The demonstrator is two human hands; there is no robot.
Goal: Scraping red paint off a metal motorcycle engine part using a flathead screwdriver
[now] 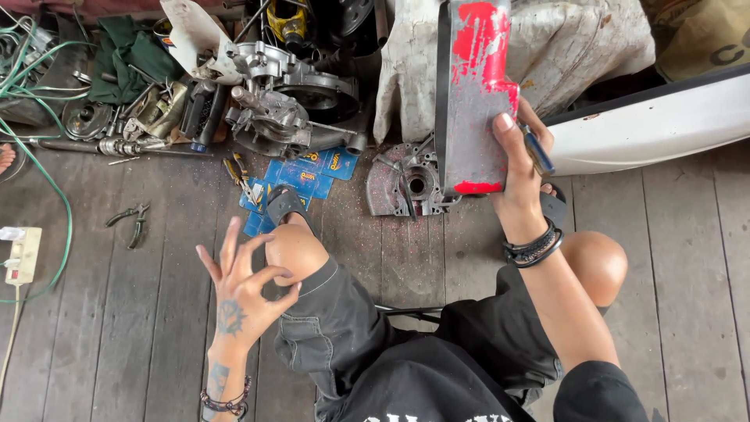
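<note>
1. left hand (238,301), tattooed on the back, fingers spread wide and holding nothing; fingertips rest on the left knee (293,250) just above the grey shorts.
2. right hand (519,168) is clamped on the right edge of a tall flat grey metal plate with patches of red paint (475,101); thumb lies on the plate's face, fingers wrap behind. a small blue-and-silver tool (537,150) is pinched in the same hand, kind unclear.
3. the plate stands upright on the worn grey wooden plank floor (156,312), ahead of the right knee, well apart from the left hand.
4. black bracelets (535,248) on the right wrist.
5. just left of the plate's foot: round grey metal engine cover with a centre hole (406,184), lying flat, plate overlapping its right side.
6. between the knees and the far clutter: blue printed cards (301,176) on the floor, a black sandal (283,202) partly over them.
7. left on the floor: dark pliers (131,220); white power strip (22,254) at the left edge with a green cable (55,187) looping up.
8. farther back: bare aluminium engine casing (285,98), green cloth (129,51), a white curved body panel (656,125) at the right.
</note>
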